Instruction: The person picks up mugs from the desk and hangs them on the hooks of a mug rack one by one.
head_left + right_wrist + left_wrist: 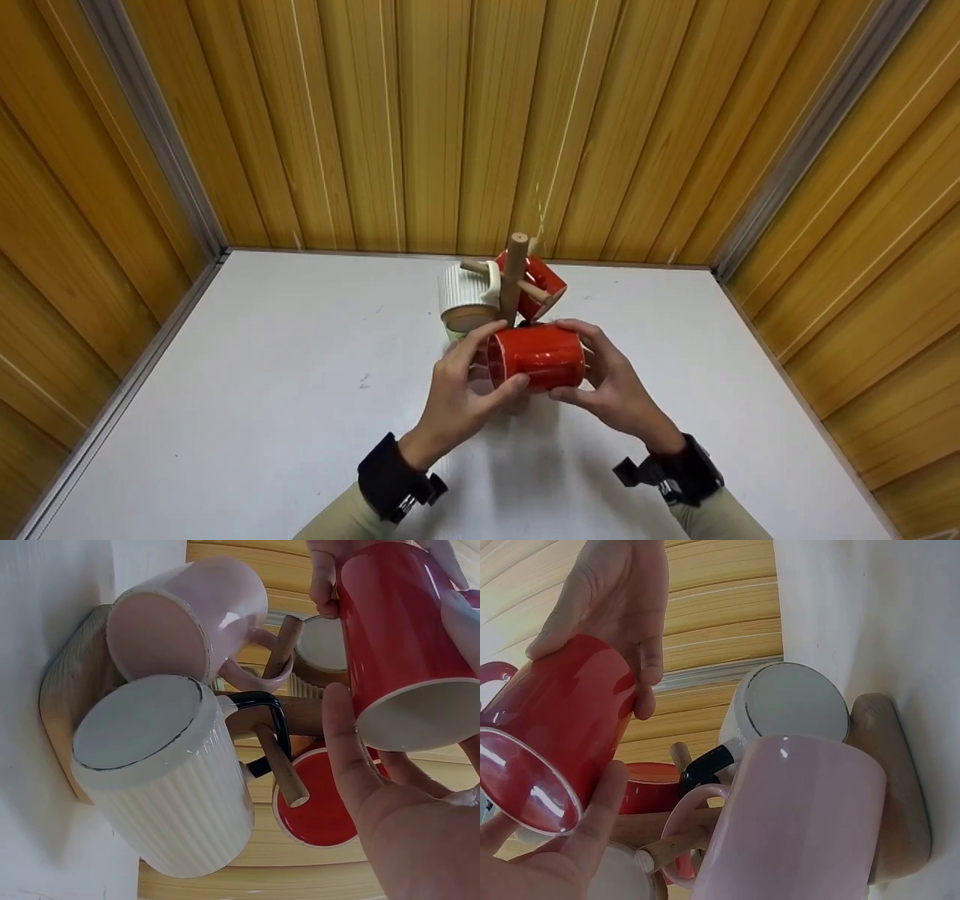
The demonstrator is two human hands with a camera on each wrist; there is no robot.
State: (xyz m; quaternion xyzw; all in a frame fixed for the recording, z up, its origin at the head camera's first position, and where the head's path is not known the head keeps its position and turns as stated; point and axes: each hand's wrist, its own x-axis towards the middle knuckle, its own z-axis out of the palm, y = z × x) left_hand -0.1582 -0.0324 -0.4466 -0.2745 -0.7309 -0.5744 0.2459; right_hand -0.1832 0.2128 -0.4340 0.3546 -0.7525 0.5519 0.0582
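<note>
My left hand (pixel 457 397) and right hand (pixel 611 390) grip a red mug (pixel 536 358) from its two ends, with the mug lying on its side in the air. Its white-rimmed red end (pixel 521 780) is at the left hand, its pale end (pixel 427 716) at the right. Just beyond stands a wooden mug tree (pixel 516 274). On it hang a white ribbed mug (pixel 469 296) and another red mug (pixel 546 285). Lower pegs carry a pink mug (pixel 795 817) and a white ribbed mug with a black handle (pixel 169 776), both mostly hidden from the head view.
The tree's wooden base (pixel 892 787) rests on a white table (pixel 300 390). Wood-patterned panels (pixel 427 127) rise behind the table and at both sides, with grey metal posts (pixel 161 120) in the corners.
</note>
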